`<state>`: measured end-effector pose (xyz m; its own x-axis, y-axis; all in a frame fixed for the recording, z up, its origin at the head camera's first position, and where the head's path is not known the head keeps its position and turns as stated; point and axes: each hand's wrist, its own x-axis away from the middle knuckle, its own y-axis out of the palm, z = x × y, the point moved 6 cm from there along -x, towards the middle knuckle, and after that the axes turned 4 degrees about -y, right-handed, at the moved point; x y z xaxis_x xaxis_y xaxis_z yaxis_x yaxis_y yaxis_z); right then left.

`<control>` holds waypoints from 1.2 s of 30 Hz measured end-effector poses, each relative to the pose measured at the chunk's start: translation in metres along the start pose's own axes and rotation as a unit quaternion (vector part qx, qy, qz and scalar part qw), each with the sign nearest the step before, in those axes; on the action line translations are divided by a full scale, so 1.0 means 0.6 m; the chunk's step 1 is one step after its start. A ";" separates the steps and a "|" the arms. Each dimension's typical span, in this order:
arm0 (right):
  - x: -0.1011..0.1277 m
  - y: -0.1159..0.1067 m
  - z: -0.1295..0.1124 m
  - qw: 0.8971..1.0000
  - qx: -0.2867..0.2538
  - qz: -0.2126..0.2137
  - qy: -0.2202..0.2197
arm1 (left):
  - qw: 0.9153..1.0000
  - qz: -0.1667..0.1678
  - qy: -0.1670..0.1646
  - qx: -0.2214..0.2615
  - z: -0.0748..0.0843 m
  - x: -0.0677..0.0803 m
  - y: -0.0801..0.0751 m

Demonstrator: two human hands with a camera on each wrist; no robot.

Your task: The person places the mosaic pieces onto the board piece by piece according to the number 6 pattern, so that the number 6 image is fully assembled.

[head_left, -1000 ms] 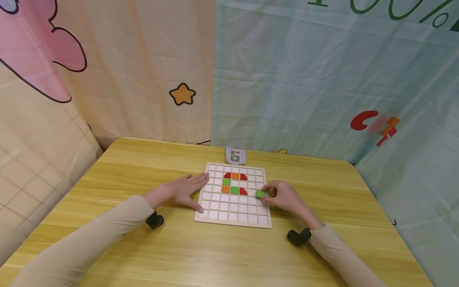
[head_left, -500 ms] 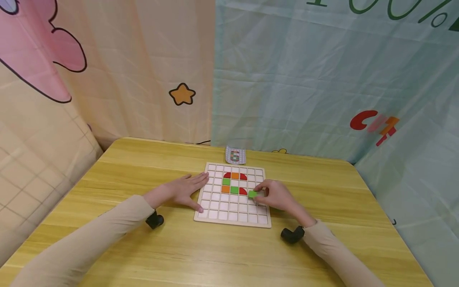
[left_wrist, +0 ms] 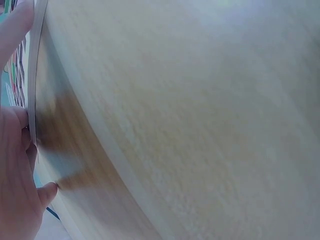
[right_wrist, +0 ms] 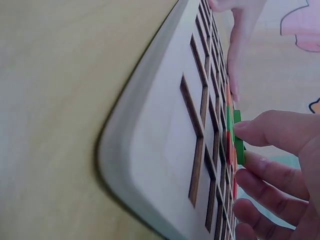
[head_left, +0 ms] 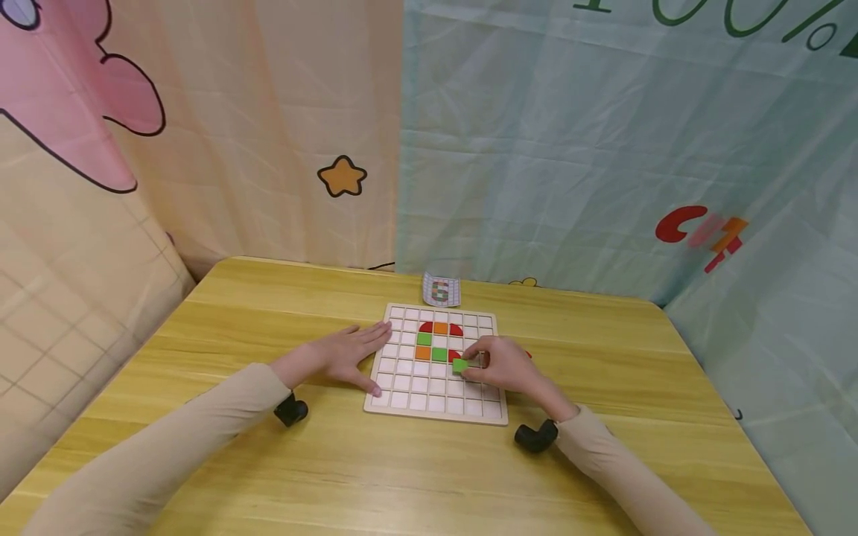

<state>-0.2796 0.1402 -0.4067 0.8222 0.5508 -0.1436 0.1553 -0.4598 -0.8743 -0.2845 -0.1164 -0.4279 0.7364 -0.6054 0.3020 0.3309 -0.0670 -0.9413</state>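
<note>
Green tile point(head_left: 459, 365) pinched over the board point(head_left: 436, 408), not yet seated.

I see the tile held in my right hand point(head_left: 499, 365) between thumb and fingertips, low over the board, just below the red piece point(head_left: 454, 355) that ends the lower coloured row; the right wrist view shows it on edge, tilted against the grid ribs rather than flat in a cell. I judge the main risk is that it comes down skewed, catches a rib and jams half in, or lands one cell off. If my fingers drag while letting go, they could nudge the red piece or the green square point(head_left: 439, 354) beside it out of place. My left hand point(head_left: 348, 356) lies flat, fingers straight, on the counter point(head_left: 268, 476) against the board's left edge; if it lifts, a push from the right could slide the board.
</note>
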 end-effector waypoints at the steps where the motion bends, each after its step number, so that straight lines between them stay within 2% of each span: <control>1: -0.001 0.001 -0.002 1.000 0.000 -0.001 -0.001 | 1.000 -0.001 -0.001 0.000 0.000 0.000 0.000; 23: -0.004 0.014 -0.006 0.999 -0.016 -0.024 0.021 | 1.000 -0.006 -0.001 -0.004 -0.004 -0.003 0.000; 36: -0.002 0.011 -0.003 0.999 -0.031 -0.018 0.017 | 1.000 -0.006 -0.003 0.000 -0.001 -0.002 0.002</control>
<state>-0.2783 0.1351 -0.4114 0.8332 0.5447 -0.0952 0.2186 -0.4826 -0.8481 -0.2854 -0.1162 -0.4297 0.7361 -0.5992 0.3148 0.3401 -0.0746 -0.9374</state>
